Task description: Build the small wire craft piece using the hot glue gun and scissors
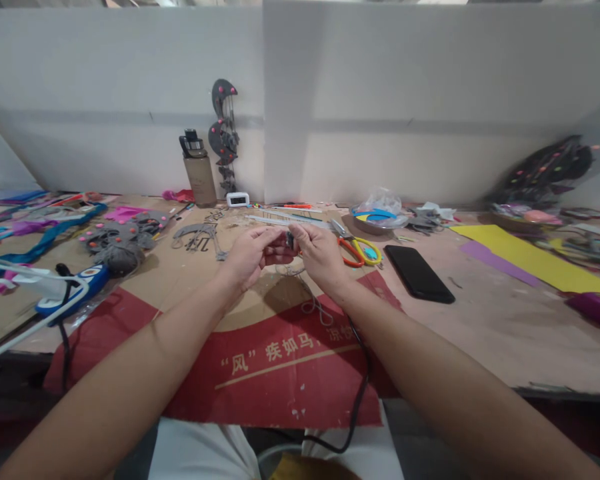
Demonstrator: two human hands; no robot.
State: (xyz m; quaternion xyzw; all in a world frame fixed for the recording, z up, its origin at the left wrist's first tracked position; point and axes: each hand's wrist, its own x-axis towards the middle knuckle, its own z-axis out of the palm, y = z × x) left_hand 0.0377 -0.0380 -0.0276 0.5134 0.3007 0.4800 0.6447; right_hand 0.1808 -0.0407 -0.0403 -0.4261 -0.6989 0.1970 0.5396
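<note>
The left hand [250, 259] and right hand [324, 259] pinch a small dark-grey piece [290, 239], apparently unfinished; a pink-dotted dark-grey crescent ornament [219, 141], seemingly complete, hangs by the pinkish worktop's [485, 333] back edge.

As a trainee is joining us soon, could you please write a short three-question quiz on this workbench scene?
1. Which thing lies just right of the scissors? A) blue strip; B) black phone; C) white digital device.

2. True or false: the bottle stands upright in front of the white panel.

3. Fill in: the small piece between the left hand and the right hand looks ____ in colour.

Key: 1. B; 2. true; 3. dark.
</note>
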